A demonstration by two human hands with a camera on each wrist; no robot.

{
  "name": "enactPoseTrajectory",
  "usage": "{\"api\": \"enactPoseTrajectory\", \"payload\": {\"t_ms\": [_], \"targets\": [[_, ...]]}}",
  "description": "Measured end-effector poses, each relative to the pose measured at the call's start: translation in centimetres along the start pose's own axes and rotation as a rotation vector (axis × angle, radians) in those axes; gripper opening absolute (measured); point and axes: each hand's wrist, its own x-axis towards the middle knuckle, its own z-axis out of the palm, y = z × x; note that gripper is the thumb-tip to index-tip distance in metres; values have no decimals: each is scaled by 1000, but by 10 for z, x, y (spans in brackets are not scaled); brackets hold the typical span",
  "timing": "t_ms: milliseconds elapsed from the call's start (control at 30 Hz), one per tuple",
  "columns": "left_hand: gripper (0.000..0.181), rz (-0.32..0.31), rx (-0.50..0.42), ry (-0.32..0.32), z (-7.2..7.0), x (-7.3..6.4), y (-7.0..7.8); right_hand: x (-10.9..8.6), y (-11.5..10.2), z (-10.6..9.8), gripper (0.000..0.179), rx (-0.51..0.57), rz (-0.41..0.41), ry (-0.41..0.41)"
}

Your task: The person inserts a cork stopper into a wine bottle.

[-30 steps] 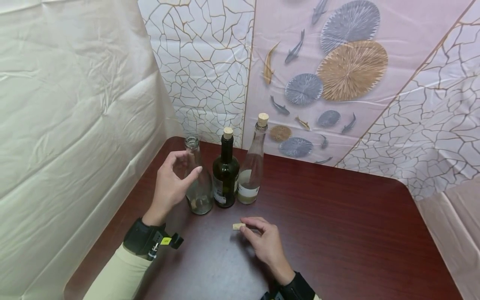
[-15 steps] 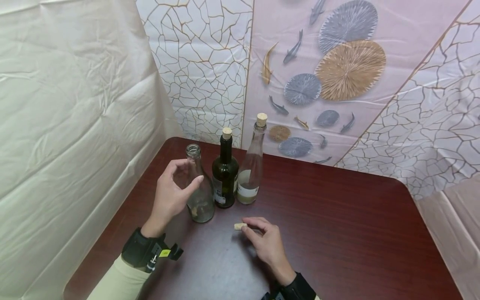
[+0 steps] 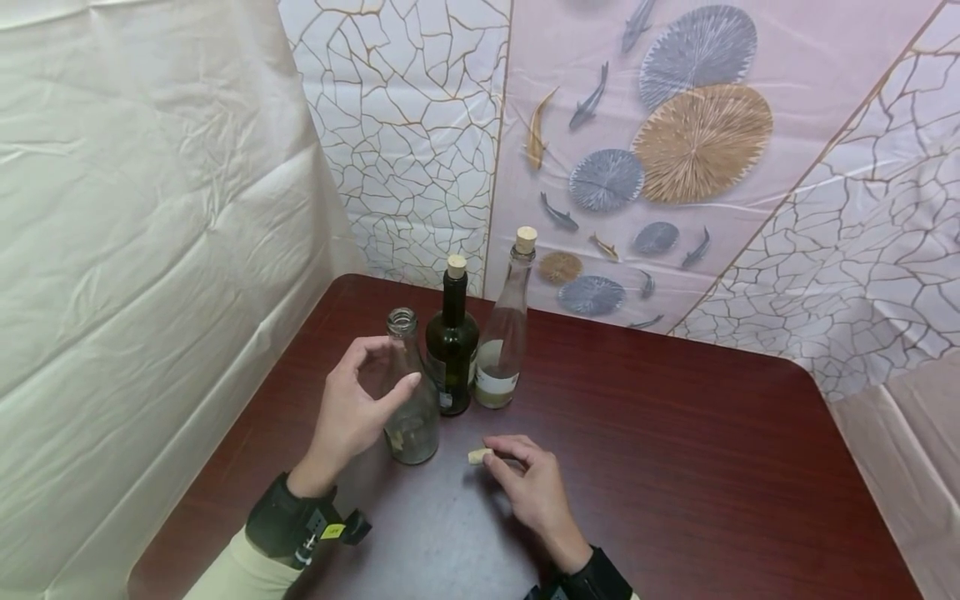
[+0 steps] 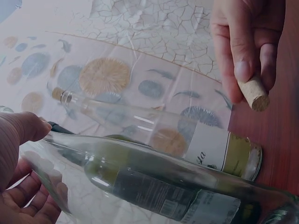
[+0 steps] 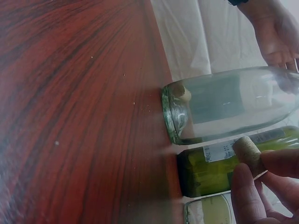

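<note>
My left hand (image 3: 352, 408) holds a clear glass bottle (image 3: 415, 425) by its upper part, thumb on one side and fingers on the other. The bottle's mouth is uncorked, and a small cork-like piece shows inside near its base in the right wrist view. Between thumb and fingertips, my right hand (image 3: 531, 483) pinches a cork (image 4: 254, 94) just above the table, to the right of the bottle. Behind the clear bottle stands a dark green wine bottle (image 3: 452, 337) with a cork in its mouth. Beside that is a taller clear bottle (image 3: 510, 321), also corked and with a white label.
All the bottles stand on the left part of a dark red-brown wooden table (image 3: 675, 467). A pale cloth (image 3: 187, 250) hangs along the left side, and a patterned cloth (image 3: 420, 125) hangs behind the table's back edge.
My left hand has brought the clear bottle toward me and a little to the right, away from its place beside the green bottle. The right hand and its cork have barely moved.
</note>
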Motion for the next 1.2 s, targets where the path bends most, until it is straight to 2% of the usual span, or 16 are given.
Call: {"api": "enactPoseTrajectory", "payload": {"t_ms": [267,500,633,767,833,933,1067,1200], "targets": [[44,36,-13,-12,4,-6,2,-3,-1,2,19,-36,-34,11],[44,30,-37,-30,9,-12,7,-4,1,2,18,-17,-62,13],[44,41,-73,-42,11,-15,8,-2,15,3,19,-1,-79,16],[45,43,-66,-50,13,-17,10,1,29,3,19,-1,-112,13],[45,36,-61,-50,14,-17,13,2,29,1,19,-25,-161,13],[43,29,-68,-47,13,-18,23,6,23,-2,20,-100,-282,16],[42,41,-76,-47,10,-19,36,17,-1,-11,22,-233,-458,-9],[42,55,-87,-52,10,-19,37,29,-30,-22,23,-356,-592,-84]]}}
